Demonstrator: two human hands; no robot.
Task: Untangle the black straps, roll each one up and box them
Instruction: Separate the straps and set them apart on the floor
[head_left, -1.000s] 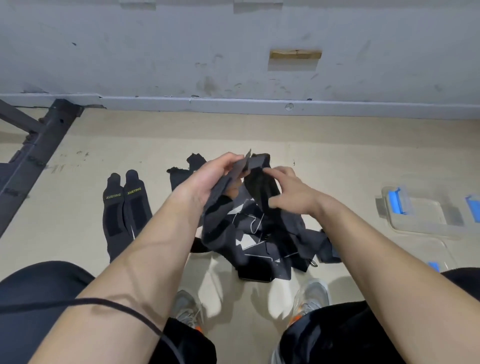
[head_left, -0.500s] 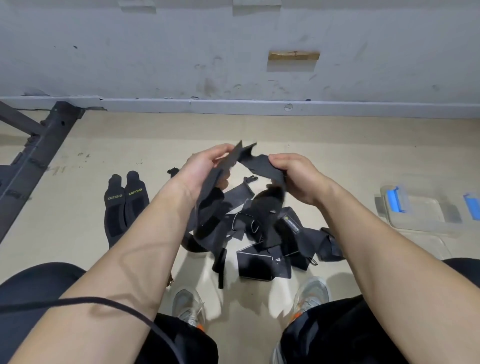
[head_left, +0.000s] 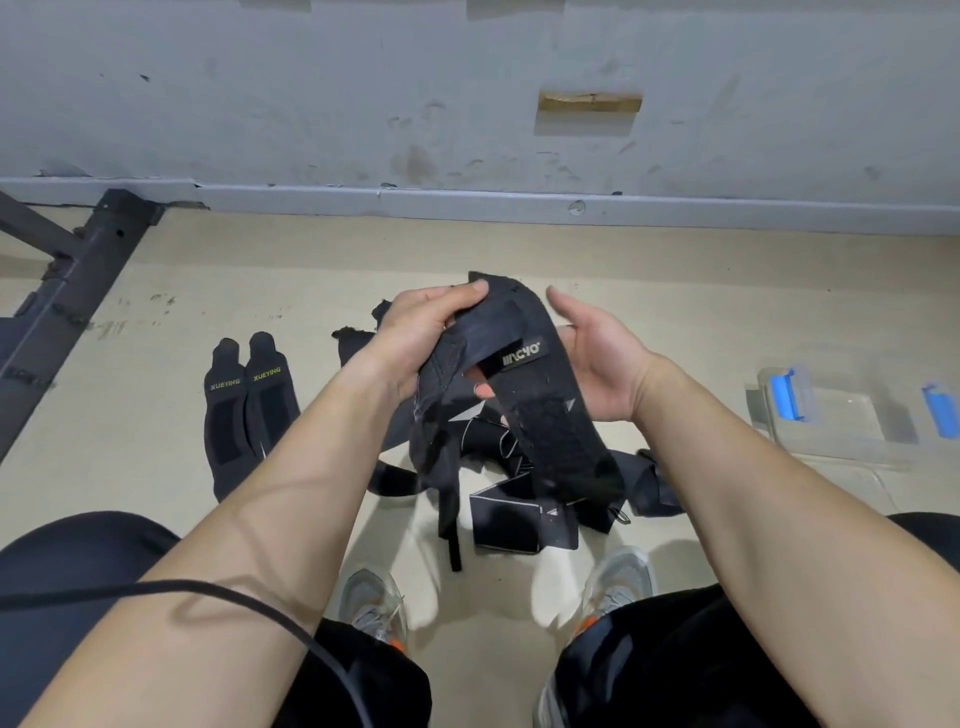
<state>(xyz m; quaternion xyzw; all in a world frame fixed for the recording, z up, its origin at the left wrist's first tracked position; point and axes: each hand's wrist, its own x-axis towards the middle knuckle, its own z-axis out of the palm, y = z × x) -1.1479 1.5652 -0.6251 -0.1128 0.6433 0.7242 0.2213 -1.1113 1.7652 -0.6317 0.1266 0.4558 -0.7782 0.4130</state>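
I hold a wide black strap (head_left: 540, 415) with a small logo tab up above the floor. My left hand (head_left: 415, 332) grips its upper end, fingers curled over the top edge. My right hand (head_left: 597, 364) lies palm-up on the strap's right side, with its fingers reaching underneath and its thumb free. The strap's lower part hangs into a tangled pile of black straps (head_left: 519, 525) on the floor between my feet. Two black straps with yellow lettering (head_left: 249, 415) lie flat side by side to the left. A clear plastic box with blue latches (head_left: 831, 415) sits at the right.
A black metal frame (head_left: 67, 291) slants across the floor at far left. The grey wall and its baseboard (head_left: 467, 202) run along the back. My shoes (head_left: 374, 603) stand just below the pile. A clear lid (head_left: 857, 478) lies in front of the box.
My right hand has let go of its pinch and opened under the strap. The strap has turned so that its logo tab faces up, and my left hand keeps its grip.
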